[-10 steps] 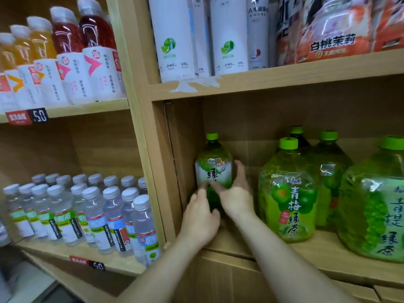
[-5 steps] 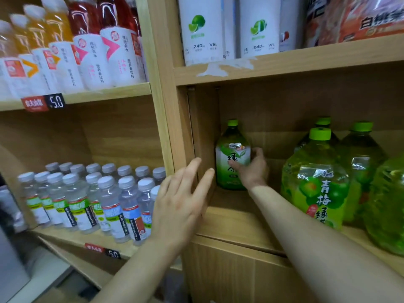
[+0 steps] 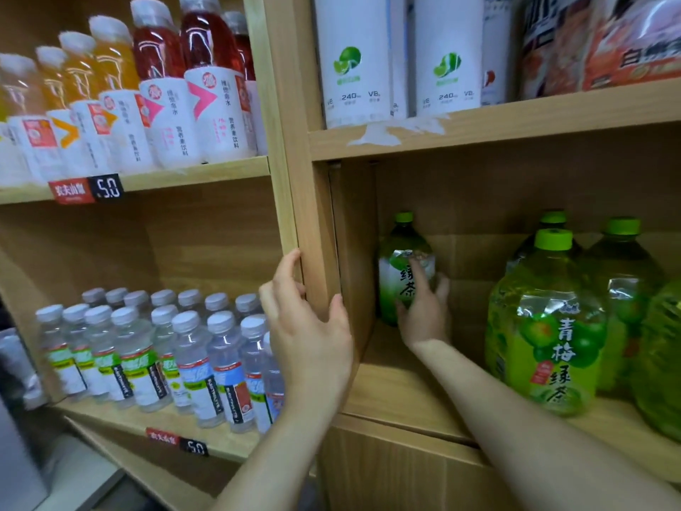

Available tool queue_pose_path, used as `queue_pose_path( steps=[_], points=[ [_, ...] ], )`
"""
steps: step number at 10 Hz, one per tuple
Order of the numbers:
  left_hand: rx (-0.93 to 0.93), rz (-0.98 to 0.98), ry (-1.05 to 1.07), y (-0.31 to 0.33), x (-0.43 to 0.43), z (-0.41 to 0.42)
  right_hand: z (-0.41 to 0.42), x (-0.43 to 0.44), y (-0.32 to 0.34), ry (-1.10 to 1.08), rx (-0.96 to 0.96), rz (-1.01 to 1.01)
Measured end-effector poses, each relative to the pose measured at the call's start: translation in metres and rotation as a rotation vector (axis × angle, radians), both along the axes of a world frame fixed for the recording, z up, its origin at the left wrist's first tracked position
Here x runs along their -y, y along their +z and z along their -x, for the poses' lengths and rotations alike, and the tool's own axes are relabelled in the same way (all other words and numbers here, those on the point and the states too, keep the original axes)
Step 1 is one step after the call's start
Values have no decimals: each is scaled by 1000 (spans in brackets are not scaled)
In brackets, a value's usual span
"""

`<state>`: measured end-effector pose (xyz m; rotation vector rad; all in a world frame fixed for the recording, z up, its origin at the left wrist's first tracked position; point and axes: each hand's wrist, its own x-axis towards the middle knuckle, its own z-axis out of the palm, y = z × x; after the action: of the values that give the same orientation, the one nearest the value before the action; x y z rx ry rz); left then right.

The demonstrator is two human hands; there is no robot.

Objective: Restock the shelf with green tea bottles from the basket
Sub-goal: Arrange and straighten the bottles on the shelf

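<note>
Right hand (image 3: pixel 423 315) reaches deep into the right-hand bay & holds the small green-capped plastic green tea bottle (image 3: pixel 400 252) — fingers (image 3: pixel 418 278) spread up over its white-and-green label. It looks like a wrap-round grip, tho blur softens the fingertips. The bottle stands upright at the back of the pale wooden shelf board (image 3: pixel 398 396), just beside the bay's left wall.

Left hand (image 3: pixel 311 330) is well apart from the right, clamped on the pale wooden upright (image 3: pixel 291 160) dividing the two bays — fingers curled on its left edge, thumb on the inner face.

Right of the held bottle, w/ a gap between, stand large green-capped jugs of yellow-green tea (image 3: pixel 545 326), nearer the shelf front.

Left bay, lower shelf: rows of clear white-capped water bottles (image 3: pixel 184 348). Shelf above: red & orange drinks w/ white sleeves (image 3: pixel 199 105), and a black "5.0" price tag (image 3: pixel 108 187) on the shelf edge. Top right: tall white containers w/ lime logos (image 3: pixel 353 68).
</note>
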<state>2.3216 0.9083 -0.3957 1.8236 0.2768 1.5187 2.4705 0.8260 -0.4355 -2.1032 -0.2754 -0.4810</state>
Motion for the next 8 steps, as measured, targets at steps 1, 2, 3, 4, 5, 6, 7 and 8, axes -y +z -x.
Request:
queue_pose_path(
  steps=[1, 2, 3, 4, 5, 6, 7, 8],
  points=[
    [75, -329, -84, -2, 17, 3, -4, 0, -4, 7, -2, 46],
    [-134, -424, -265, 0, 30, -15, -11, -2, -10, 65, 52, 31],
    [-513, -100, -443, -6, 29, -52, -14, 7, -9, 118, 99, -84],
    [-574, 275, -669, -16, 23, -85, -14, 9, -9, 160, 71, -77],
    [-572, 436, -730, -17, 23, -105, -19, 11, -12, 182, 39, -54],
    [-606, 454, -705, -13, 24, -113, -14, 14, -5, 219, -14, -37],
    [-619, 451, -680, -12, 28, -107, 5, 22, 21, 260, -177, 12],
    [-567, 376, -667, -8, 34, -94, 37, 43, 50, 287, -91, 79]
  ],
)
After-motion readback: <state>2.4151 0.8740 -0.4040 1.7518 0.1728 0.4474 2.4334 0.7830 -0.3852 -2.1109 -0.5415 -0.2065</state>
